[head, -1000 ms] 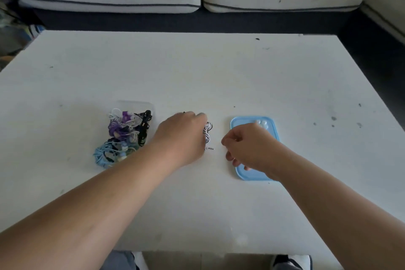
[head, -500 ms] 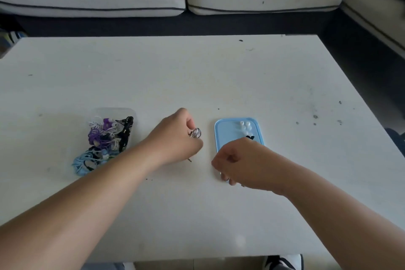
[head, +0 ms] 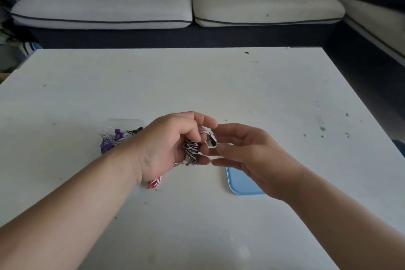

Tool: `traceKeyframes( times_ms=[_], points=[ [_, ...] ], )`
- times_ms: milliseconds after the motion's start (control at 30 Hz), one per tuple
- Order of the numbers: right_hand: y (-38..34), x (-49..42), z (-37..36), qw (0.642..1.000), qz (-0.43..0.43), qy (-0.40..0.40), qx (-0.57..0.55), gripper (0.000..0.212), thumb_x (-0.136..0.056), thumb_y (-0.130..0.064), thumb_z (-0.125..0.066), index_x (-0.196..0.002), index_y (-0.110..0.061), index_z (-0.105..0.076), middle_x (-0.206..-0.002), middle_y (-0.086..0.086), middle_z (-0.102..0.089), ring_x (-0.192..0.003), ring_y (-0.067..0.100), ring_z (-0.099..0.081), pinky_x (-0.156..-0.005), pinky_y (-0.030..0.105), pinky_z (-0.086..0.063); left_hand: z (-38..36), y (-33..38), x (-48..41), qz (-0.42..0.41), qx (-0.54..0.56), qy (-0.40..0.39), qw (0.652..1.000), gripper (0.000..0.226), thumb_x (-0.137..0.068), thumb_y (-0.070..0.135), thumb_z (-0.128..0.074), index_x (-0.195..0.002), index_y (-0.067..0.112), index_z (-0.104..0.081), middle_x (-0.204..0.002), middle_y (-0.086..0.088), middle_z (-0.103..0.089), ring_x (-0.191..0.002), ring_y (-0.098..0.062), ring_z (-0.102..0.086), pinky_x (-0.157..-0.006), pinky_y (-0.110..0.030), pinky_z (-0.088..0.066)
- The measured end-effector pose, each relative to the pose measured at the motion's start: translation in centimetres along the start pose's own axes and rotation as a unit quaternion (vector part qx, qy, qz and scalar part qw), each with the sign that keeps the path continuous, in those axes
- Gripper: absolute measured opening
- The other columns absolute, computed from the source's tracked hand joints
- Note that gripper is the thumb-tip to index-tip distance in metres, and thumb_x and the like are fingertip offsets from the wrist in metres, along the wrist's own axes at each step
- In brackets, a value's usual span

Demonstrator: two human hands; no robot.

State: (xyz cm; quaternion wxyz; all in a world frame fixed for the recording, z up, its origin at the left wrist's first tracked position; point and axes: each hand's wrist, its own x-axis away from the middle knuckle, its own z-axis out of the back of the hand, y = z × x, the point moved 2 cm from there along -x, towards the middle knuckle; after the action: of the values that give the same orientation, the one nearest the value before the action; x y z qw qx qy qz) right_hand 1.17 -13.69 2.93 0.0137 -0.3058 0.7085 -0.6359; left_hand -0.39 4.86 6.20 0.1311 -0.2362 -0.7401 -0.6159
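My left hand [head: 168,144] is raised above the white table [head: 197,85] and grips a wound bundle of black-and-white striped earphone cable [head: 191,151]; its metal plug sticks out below the palm. An earbud [head: 212,140] pokes out past my fingertips. My right hand [head: 247,153] is just to the right, fingers straight and spread, fingertips almost touching the earbud. A small pink cable coil [head: 154,182] lies on the table under my left wrist.
A clear box [head: 125,121] with several tangled earphones, purple and white ones showing, sits left of my left hand. A light blue lid [head: 241,184] lies partly under my right hand. A pale sofa [head: 175,4] stands beyond the table's far edge.
My left hand lifted the striped cable bundle off the table and turned palm inward. My right hand opened and moved up to the bundle. The camera tilted, so the table looks lower.
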Motion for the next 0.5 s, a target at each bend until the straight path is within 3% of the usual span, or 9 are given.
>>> traceKeyframes(
  times_ms=[100,167,300,400,500],
  points=[
    [-0.3,0.2,-0.4,0.995,0.032,-0.046,-0.079,0.029,-0.098,0.009,-0.057,-0.126,0.007,-0.063,-0.113,0.034,-0.070,-0.109,0.047,-0.069,-0.101,0.052,-0.054,-0.1,-0.1,-0.1,-0.026,-0.006,-0.003,1.000,0.027,-0.082,0.007,-0.069,-0.109,0.007,-0.073,-0.077,-0.012,-0.060,-0.067,-0.021,-0.061,-0.063,-0.033,-0.057],
    [-0.5,0.1,-0.4,0.994,0.048,-0.046,-0.088,0.028,-0.097,0.006,-0.057,-0.125,0.006,-0.065,-0.113,0.036,-0.069,-0.109,0.048,-0.069,-0.100,0.052,-0.055,-0.3,-0.2,0.0,-0.054,-0.026,0.022,0.998,0.015,-0.093,0.010,-0.071,-0.107,0.006,-0.073,-0.076,-0.008,-0.060,-0.067,-0.020,-0.062,-0.065,-0.033,-0.057],
    [-0.7,-0.1,0.1,0.995,0.038,-0.002,-0.088,0.035,-0.090,-0.010,-0.069,-0.122,0.003,-0.069,-0.112,0.028,-0.072,-0.102,0.036,-0.073,-0.090,0.039,-0.059,-0.4,-0.4,0.2,-0.128,-0.087,0.082,0.985,0.009,-0.098,0.015,-0.069,-0.100,0.011,-0.077,-0.078,-0.007,-0.071,-0.070,-0.023,-0.070,-0.065,-0.035,-0.061],
    [-0.7,0.0,0.4,0.992,0.024,0.018,-0.120,0.035,-0.083,-0.018,-0.073,-0.111,0.003,-0.074,-0.097,0.016,-0.072,-0.088,0.025,-0.071,-0.078,0.030,-0.060,-0.4,-0.4,0.4,-0.177,-0.193,0.097,0.960,0.007,-0.097,0.022,-0.072,-0.096,0.020,-0.079,-0.085,-0.006,-0.076,-0.075,-0.024,-0.077,-0.074,-0.049,-0.065],
    [-0.5,0.1,0.6,0.990,0.013,0.025,-0.135,0.032,-0.083,-0.017,-0.074,-0.108,0.001,-0.075,-0.093,0.013,-0.070,-0.083,0.022,-0.069,-0.075,0.030,-0.060,-0.4,-0.5,0.5,-0.209,-0.255,0.099,0.939,0.008,-0.097,0.019,-0.072,-0.099,0.022,-0.079,-0.085,0.001,-0.077,-0.075,-0.014,-0.077,-0.071,-0.029,-0.062]
  ],
)
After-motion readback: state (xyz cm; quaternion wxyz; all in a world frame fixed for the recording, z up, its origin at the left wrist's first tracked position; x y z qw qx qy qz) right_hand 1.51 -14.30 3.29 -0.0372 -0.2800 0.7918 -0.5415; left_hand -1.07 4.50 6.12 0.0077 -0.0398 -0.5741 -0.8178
